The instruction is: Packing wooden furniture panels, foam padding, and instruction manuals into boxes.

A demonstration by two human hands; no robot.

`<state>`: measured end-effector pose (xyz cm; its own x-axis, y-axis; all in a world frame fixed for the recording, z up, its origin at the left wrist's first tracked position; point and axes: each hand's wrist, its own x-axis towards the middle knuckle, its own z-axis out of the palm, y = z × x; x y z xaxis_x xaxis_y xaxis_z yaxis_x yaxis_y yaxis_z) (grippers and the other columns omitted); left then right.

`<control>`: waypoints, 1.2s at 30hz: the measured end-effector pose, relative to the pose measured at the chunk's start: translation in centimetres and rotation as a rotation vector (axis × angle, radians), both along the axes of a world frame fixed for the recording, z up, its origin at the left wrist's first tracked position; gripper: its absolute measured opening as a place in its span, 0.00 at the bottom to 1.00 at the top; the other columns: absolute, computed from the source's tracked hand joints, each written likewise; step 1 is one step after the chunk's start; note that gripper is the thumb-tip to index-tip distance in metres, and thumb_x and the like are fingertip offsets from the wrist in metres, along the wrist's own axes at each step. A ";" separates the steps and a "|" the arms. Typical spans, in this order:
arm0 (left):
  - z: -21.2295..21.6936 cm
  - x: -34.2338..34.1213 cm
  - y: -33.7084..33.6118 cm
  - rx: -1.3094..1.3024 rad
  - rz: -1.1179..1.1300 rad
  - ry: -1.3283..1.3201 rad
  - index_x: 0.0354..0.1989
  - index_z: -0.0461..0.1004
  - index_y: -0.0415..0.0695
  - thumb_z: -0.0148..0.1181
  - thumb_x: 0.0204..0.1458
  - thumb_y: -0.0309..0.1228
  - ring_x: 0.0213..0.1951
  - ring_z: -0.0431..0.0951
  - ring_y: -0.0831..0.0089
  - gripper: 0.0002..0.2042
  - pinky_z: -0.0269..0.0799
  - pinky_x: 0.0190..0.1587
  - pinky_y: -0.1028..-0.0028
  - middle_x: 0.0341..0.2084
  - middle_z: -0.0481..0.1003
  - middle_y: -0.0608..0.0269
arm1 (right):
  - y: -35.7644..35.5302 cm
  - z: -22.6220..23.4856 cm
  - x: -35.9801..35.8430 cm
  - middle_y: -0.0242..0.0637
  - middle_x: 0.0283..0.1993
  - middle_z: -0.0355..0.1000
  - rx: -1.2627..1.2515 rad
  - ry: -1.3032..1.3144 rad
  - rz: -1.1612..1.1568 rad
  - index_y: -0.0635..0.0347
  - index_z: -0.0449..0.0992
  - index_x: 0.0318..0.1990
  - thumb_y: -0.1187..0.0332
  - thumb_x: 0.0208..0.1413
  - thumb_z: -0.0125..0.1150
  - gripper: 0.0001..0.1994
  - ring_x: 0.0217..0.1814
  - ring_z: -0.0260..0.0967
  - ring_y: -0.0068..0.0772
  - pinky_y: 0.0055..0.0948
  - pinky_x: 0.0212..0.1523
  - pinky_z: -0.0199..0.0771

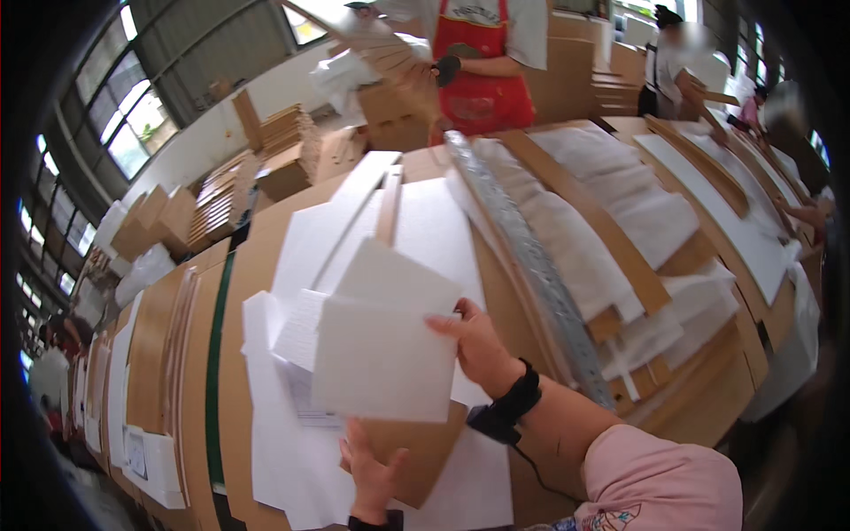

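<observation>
My left hand point(372, 476) grips the lower edge of a brown cardboard sheet point(416, 447) from below, thumb on top. A white foam square point(381, 358) lies over that cardboard. My right hand point(478, 345) holds the foam square's right edge, with a second white foam sheet point(394, 279) tilted just behind it. Both are held over a stack of white sheets point(292, 442) on a brown worktable point(243, 265). A black band sits on my right wrist.
A perforated metal rail point(531, 257) runs along the table to the right of my hands, beside brown strips and white padding point(611, 221). A person in a red apron point(482, 62) stands at the far end. Cardboard stacks point(221, 199) stand at the left.
</observation>
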<state>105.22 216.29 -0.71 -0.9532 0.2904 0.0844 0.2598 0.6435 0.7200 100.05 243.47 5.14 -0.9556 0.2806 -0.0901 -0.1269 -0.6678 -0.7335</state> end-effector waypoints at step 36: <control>6.4 18.3 33.6 -0.575 -0.819 0.308 0.54 0.61 0.32 0.64 0.36 0.56 0.65 0.50 0.54 0.44 0.39 0.65 0.48 0.62 0.52 0.44 | 28.6 -5.7 36.9 0.44 0.55 0.67 -0.470 -0.417 -0.084 0.66 0.62 0.56 0.62 0.58 0.48 0.22 0.57 0.63 0.43 0.41 0.61 0.60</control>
